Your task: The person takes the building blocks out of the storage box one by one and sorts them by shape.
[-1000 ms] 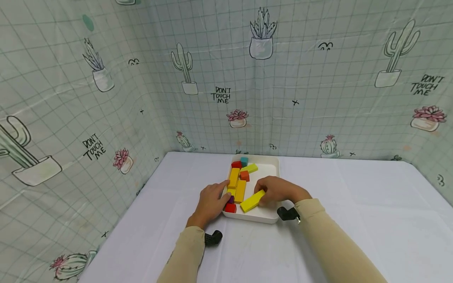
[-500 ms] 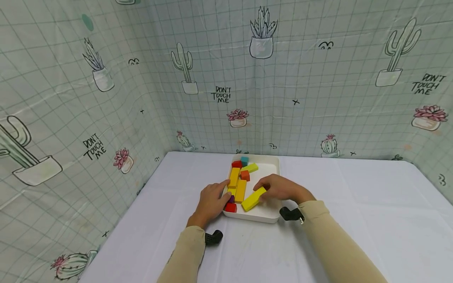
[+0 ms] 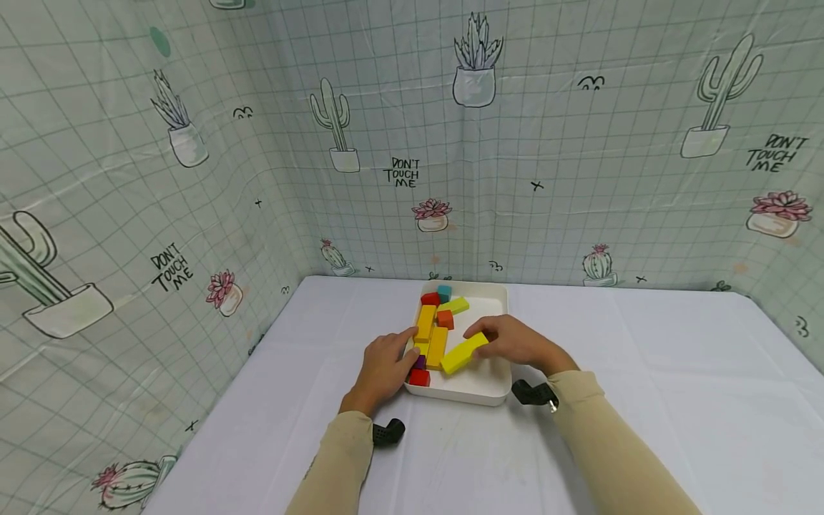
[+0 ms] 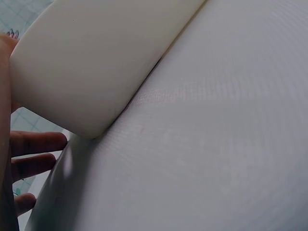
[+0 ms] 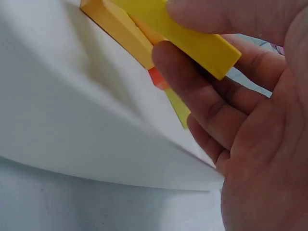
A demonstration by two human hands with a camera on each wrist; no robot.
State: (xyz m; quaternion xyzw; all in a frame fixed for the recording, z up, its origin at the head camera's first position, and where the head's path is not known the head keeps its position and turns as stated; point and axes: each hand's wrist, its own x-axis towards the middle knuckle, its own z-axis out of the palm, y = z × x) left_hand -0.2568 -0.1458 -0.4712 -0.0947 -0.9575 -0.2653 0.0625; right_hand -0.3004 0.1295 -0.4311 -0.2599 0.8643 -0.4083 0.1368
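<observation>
In the head view my right hand [image 3: 515, 340] pinches a long yellow block [image 3: 465, 352] between thumb and fingers, tilted over the white tray [image 3: 460, 390]. The right wrist view shows the thumb lying along the yellow block [image 5: 202, 45] and fingertips under it. My left hand [image 3: 384, 368] rests at the tray's left rim. Its index fingertip is beside an orange-yellow block [image 3: 425, 323], and its thumb tip reaches over the rim near a small purple block [image 3: 420, 362]. Outside the tray wall [image 4: 91, 72], in the left wrist view, several fingers [image 4: 38, 143] lie fairly straight and spread.
Inside the tray are another orange-yellow block [image 3: 437, 348], red blocks [image 3: 420, 378], an orange-red cube [image 3: 445, 320], a yellow-green block [image 3: 455, 305] and a teal cube [image 3: 445, 293]. The tray stands on a white-covered table [image 3: 611, 357]. A patterned curtain [image 3: 541, 143] rises behind.
My right hand has moved slightly away and to the right, raising the yellow block, whose near end has swung up and away from the front rim. The left hand stays put.
</observation>
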